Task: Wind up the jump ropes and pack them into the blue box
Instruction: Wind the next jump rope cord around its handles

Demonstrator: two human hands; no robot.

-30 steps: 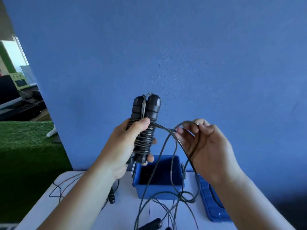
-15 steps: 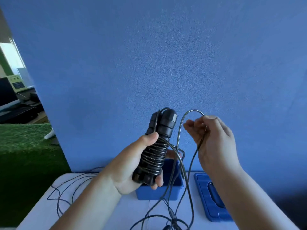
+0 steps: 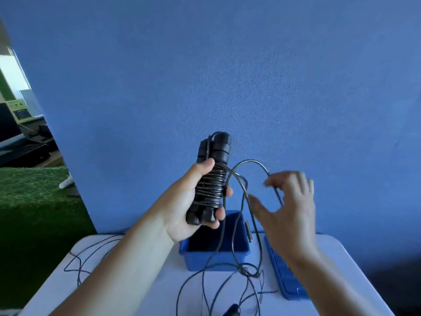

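Note:
My left hand (image 3: 182, 208) grips a pair of black jump rope handles (image 3: 214, 179), held upright side by side above the table, with thin black cord wound in several turns around them. The free cord (image 3: 250, 161) arcs out to the right of the handles and hangs down to the table. My right hand (image 3: 289, 210) is blurred, its fingers spread beside that loop; the cord passes by the fingertips without being pinched. The open blue box (image 3: 216, 261) stands on the table below my left hand, and the cord trails over it.
The blue lid (image 3: 284, 279) lies to the right of the box. Loose cord of another rope (image 3: 79, 258) sprawls on the white table (image 3: 136, 293) at the left, and a black handle (image 3: 232, 310) lies at the front edge. A blue wall stands close behind.
My right hand has let go of the pinched cord loop and spread its fingers, dropping slightly. My left hand with the wound handles has stayed at about the same place above the box.

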